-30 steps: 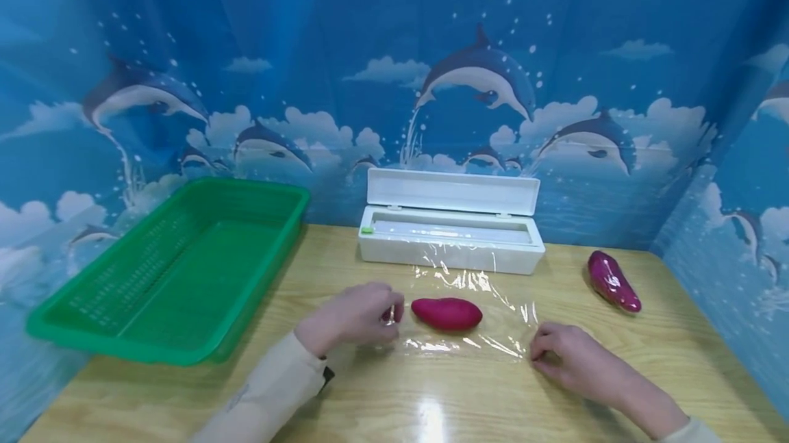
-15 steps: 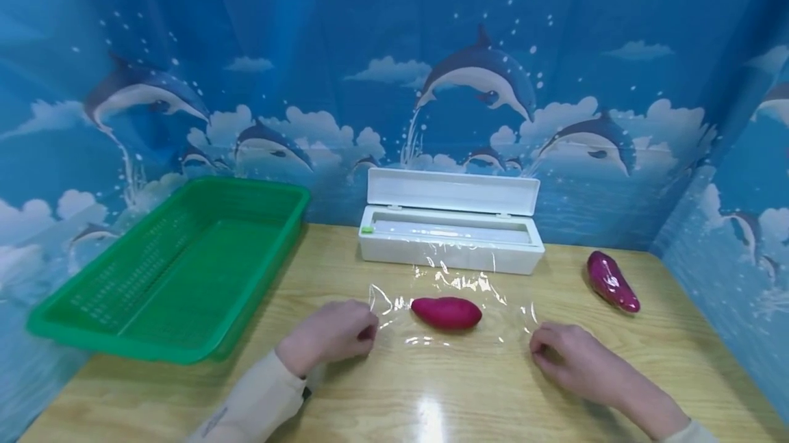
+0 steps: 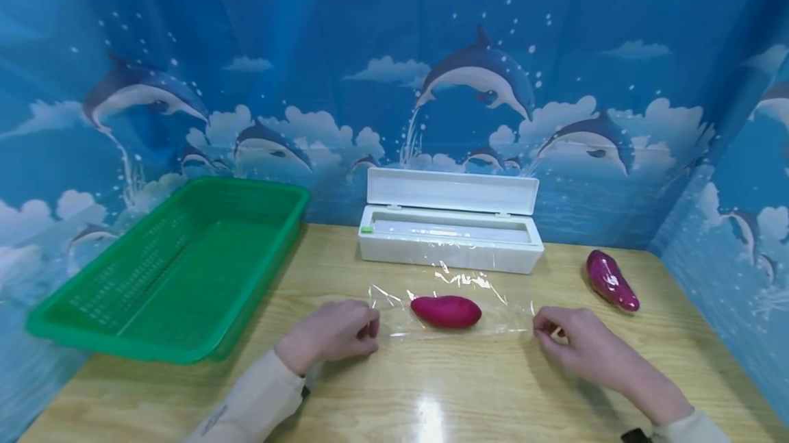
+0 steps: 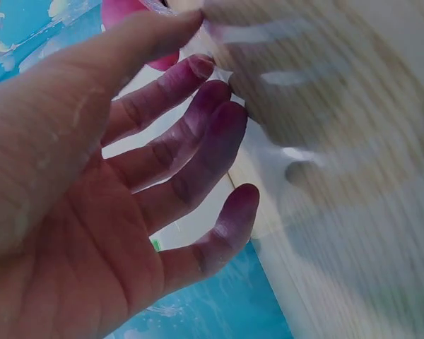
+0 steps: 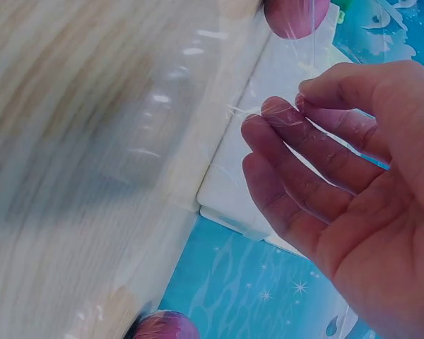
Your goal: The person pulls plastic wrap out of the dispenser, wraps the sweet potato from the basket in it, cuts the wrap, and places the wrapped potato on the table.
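Note:
A magenta sweet potato lies on the table amid clear cling film, whose glints run back toward the white box. My left hand pinches the film's near left corner; in the left wrist view its thumb and index fingertip are by the film, the other fingers loosely bent. At the near right corner my right hand pinches the film between thumb and index finger, as the right wrist view shows, with film wrinkled over the fingertips. The film's near edge is stretched between both hands, in front of the sweet potato.
The white cling film box stands at the back with its lid up. A green basket sits at the left. Back right lies a purple sweet potato wrapped in shiny film. A dolphin-print curtain backs the table.
My left hand first moved left, drawing out the film's left corner, then stayed put. My right hand has moved slightly away from me, and the film's near edge has come closer to the sweet potato.

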The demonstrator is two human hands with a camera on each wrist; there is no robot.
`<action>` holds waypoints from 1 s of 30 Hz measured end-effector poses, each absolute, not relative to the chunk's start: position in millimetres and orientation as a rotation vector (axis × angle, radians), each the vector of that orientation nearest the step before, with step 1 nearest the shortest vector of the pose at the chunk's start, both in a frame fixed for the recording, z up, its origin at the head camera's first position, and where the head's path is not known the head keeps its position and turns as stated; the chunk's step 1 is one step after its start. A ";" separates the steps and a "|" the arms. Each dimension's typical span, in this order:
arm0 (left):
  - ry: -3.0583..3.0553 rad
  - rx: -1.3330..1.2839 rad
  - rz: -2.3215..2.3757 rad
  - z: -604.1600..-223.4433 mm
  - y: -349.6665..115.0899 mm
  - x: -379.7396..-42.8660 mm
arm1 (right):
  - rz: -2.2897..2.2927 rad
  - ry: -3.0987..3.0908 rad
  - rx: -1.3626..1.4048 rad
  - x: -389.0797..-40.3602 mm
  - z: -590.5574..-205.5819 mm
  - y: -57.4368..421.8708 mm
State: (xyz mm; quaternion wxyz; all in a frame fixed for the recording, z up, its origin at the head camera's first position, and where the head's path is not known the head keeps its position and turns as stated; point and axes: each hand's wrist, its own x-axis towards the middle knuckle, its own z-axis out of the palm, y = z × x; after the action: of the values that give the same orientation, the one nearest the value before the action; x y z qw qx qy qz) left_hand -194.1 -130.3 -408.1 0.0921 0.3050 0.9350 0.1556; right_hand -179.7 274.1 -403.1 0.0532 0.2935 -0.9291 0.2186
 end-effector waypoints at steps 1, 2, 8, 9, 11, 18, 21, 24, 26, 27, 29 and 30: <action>2.781 0.909 0.457 -408.3 -130.0 -194.5 | 0.660 -2.824 0.888 -180.0 -402.5 274.5; 2.785 0.915 0.450 -408.1 -129.7 -194.9 | 0.661 -2.826 0.882 -180.1 -402.0 274.6; 2.808 0.966 0.416 -407.3 -129.3 -196.3 | 0.665 -2.866 0.856 -181.1 -400.2 275.0; 2.810 0.977 0.415 -407.3 -129.8 -196.7 | 0.667 -2.876 0.848 -181.2 -400.1 274.9; 2.804 0.985 0.437 -406.4 -131.5 -197.9 | 0.666 -2.870 0.849 -181.2 -400.1 274.9; 2.707 0.858 0.654 -393.6 -139.4 -208.5 | 0.629 -2.835 0.811 -183.1 -397.3 276.0; 2.692 0.744 0.706 -387.7 -140.3 -215.3 | 0.627 -2.814 0.790 -186.2 -396.5 275.9; 2.702 0.671 0.756 -385.1 -140.4 -221.0 | 0.624 -2.771 0.788 -190.2 -396.7 275.3; 2.708 0.651 0.782 -384.5 -140.4 -224.1 | 0.626 -2.790 0.761 -193.1 -395.2 274.4; 2.712 0.641 0.798 -384.8 -140.5 -225.9 | 0.628 -2.797 0.749 -194.8 -394.7 273.9; 2.720 0.619 0.828 -385.2 -140.3 -229.6 | 0.628 -2.814 0.724 -198.6 -393.6 273.0; 2.723 0.606 0.842 -385.3 -140.3 -231.5 | 0.632 -2.820 0.715 -200.5 -393.4 272.5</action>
State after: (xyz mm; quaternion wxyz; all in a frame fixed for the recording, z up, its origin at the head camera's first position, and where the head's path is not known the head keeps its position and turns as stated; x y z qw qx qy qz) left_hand -231.5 -140.3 -385.3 0.1135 0.2067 0.9284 0.2872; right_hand -200.5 272.5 -393.4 0.0820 0.2393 -0.9441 0.2115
